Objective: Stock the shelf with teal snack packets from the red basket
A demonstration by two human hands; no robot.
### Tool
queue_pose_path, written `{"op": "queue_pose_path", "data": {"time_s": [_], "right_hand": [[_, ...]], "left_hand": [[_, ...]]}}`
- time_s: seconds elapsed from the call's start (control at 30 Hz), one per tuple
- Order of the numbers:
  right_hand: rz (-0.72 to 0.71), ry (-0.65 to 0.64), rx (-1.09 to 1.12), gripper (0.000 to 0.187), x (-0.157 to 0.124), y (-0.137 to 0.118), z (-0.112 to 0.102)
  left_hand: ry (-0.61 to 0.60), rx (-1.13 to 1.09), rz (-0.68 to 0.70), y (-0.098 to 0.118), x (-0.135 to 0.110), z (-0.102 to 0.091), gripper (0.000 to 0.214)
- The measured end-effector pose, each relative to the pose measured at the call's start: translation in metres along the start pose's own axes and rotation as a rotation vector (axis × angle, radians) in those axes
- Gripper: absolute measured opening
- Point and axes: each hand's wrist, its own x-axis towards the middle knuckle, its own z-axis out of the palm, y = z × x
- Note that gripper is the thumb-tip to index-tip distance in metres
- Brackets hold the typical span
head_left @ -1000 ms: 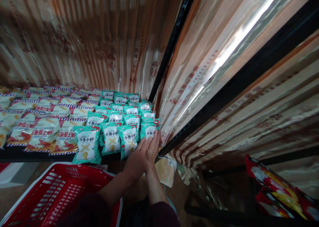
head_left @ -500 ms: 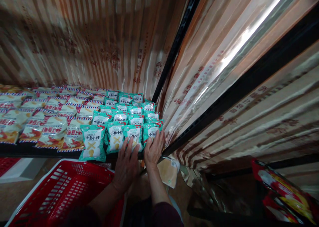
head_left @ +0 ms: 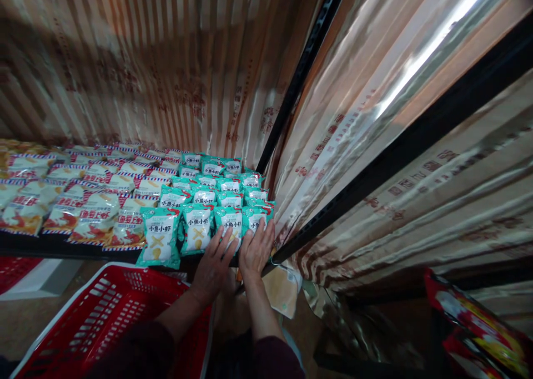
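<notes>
Teal and white snack bags (head_left: pixel 197 229) stand in rows at the right end of a dark shelf. My left hand (head_left: pixel 214 265) lies with fingers stretched against the lower front of one teal snack bag (head_left: pixel 229 221). Beside it, my right hand (head_left: pixel 256 251) rests its outstretched fingers on the front of the rightmost bag (head_left: pixel 251 218), near the shelf's corner post. Neither hand wraps round a bag. At the left of the front row, another teal bag (head_left: pixel 160 237) juts a little over the shelf edge.
White and orange snack bags (head_left: pixel 94 215) fill the shelf further left. A red basket (head_left: pixel 125 279) with a white rim sits below the shelf front. Dark metal posts (head_left: pixel 302 74) and striped plastic sheeting (head_left: pixel 200 62) enclose the back and right. Red and yellow packets (head_left: pixel 478 318) lie at lower right.
My left hand has shifted slightly right along the front bags, and the bag it touches now stands straighter, closer to the rightmost one. The whole view has moved slightly.
</notes>
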Motion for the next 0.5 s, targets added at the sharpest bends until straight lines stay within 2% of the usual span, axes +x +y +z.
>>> {"op": "queue_pose_path", "data": {"time_s": [0.17,0.33,0.5], "right_hand": [[-0.016,0.008,0.014,0.054,0.0008,0.0014,-0.0001],[-0.047,-0.004,-0.031,0.047,0.0020,0.0022,0.0034],[-0.058,0.004,-0.008,0.048,0.0023,0.0016,0.0011]], "left_hand": [[0.053,0.012,-0.005,0.0031,-0.0003,0.0034,0.052],[0.039,-0.015,0.026,-0.0010,0.0052,0.0059,0.050],[0.061,-0.002,0.032,-0.0030,0.0046,0.0058,0.054]]}}
